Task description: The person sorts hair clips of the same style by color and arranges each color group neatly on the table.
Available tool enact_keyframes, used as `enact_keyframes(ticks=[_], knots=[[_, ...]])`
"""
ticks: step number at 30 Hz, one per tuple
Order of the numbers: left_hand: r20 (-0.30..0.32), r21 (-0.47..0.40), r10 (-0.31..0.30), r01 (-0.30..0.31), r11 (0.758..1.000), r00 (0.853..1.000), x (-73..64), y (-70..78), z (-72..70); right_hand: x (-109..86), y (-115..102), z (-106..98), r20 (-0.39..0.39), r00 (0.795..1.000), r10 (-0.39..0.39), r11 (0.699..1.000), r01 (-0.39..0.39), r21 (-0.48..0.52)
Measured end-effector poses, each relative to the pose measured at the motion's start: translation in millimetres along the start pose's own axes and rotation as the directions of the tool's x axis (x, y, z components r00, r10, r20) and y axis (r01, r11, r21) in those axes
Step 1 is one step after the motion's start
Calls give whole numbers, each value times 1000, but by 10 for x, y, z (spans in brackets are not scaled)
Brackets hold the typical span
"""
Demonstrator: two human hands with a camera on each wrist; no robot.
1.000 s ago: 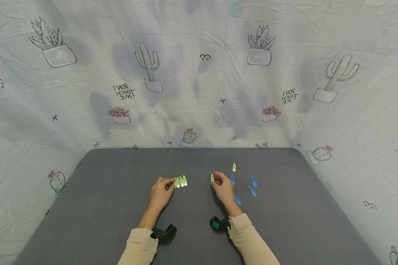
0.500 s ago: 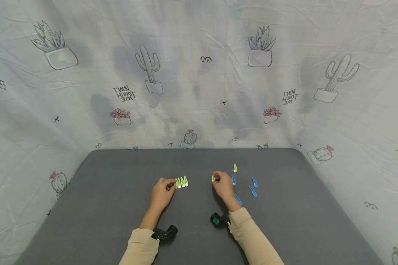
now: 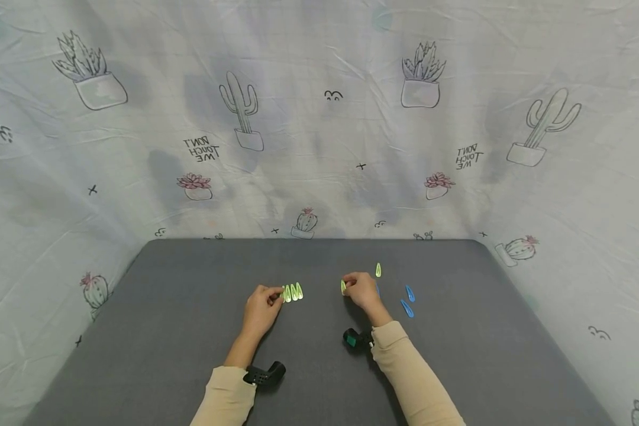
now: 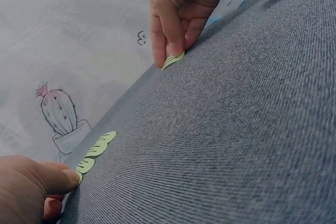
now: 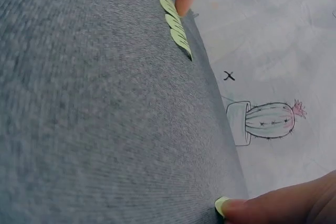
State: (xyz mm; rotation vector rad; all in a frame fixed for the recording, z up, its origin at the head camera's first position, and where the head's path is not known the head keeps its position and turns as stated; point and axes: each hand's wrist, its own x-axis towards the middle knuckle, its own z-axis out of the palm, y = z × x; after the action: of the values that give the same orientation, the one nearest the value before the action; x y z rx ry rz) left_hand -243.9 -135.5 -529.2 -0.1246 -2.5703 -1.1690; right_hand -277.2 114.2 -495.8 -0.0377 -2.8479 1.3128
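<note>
On the grey fabric-covered counter (image 3: 181,349), a side-by-side row of four glossy yellow-green teardrop-shaped hair clips (image 3: 293,291) is seen at left, its leftmost clip (image 4: 80,178) pinched by the fingers of the left hand (image 3: 261,309). Well apart to the right, a single yellow-green clip (image 3: 343,287) is pinched between the fingers of the right hand (image 3: 363,292), by which a blue clip (image 3: 378,290) is mostly hidden. Beyond that hand, a loose yellow-green clip (image 3: 378,270) is laid; farthest right, two slanted blue teardrop-shaped clips (image 3: 407,308) are seen, one nearer.
</note>
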Motion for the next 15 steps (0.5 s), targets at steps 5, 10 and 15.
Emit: enact_keyframes(ticks=[5,10,15], knots=[[-2,3,7,-7,1000,1000,4,-6,-1,-6,45,8,9,1000,25,993,-26,116],[5,-1,-1,1,1000,1000,-1,-1,-5,-40,101,33,4,1000,6,968,-7,251],[3,-5,-2,2,1000,1000,-2,1,-4,-65,116,73,-20,999,-43,928,47,369]])
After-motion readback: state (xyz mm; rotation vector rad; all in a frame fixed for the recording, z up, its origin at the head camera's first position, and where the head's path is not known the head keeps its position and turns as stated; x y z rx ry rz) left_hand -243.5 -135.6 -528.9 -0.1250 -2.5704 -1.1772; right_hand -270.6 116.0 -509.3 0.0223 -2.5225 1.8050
